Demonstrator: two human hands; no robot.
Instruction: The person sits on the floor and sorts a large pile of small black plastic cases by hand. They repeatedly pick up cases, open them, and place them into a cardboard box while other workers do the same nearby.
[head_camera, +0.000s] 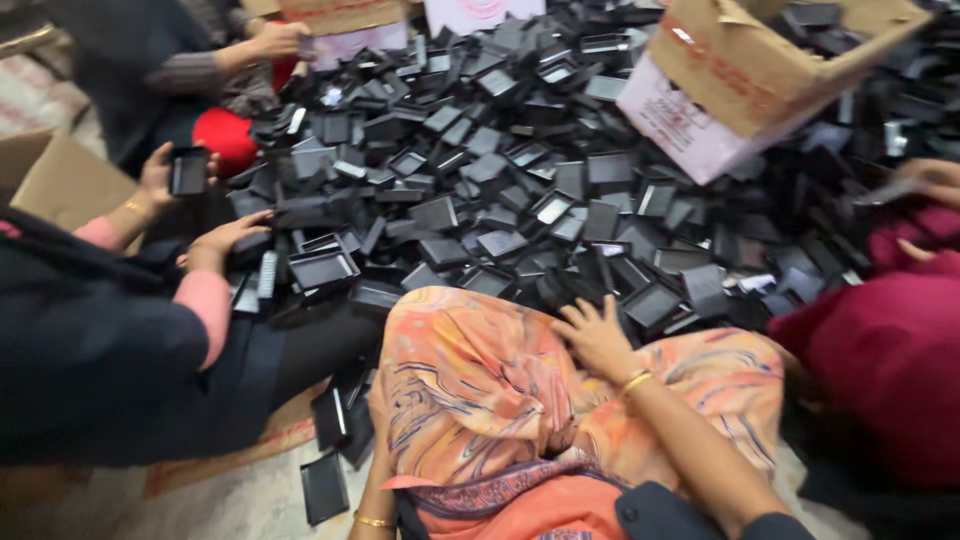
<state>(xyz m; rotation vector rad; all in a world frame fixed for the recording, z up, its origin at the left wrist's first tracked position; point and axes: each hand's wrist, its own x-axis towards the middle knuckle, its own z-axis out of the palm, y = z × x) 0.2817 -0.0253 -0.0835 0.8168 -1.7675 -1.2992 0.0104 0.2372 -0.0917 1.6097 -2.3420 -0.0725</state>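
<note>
A big heap of small black trays (520, 190) covers the floor in front of me. My knees are draped in orange patterned cloth (470, 380). My right hand (595, 335), with a gold bangle on the wrist, lies fingers spread on the cloth at the heap's near edge and holds nothing. My left hand (378, 405) is low beside my left knee and mostly hidden by the cloth. It is close to a few black trays (335, 415) lying there. Whether it grips one is not visible.
A person with pink sleeves at the left holds a black tray (188, 170) in one hand and rests the other hand (228, 238) on the heap. Another person sits at the top left, and one in maroon (890, 350) at the right. A tilted cardboard box (740, 70) lies on the heap.
</note>
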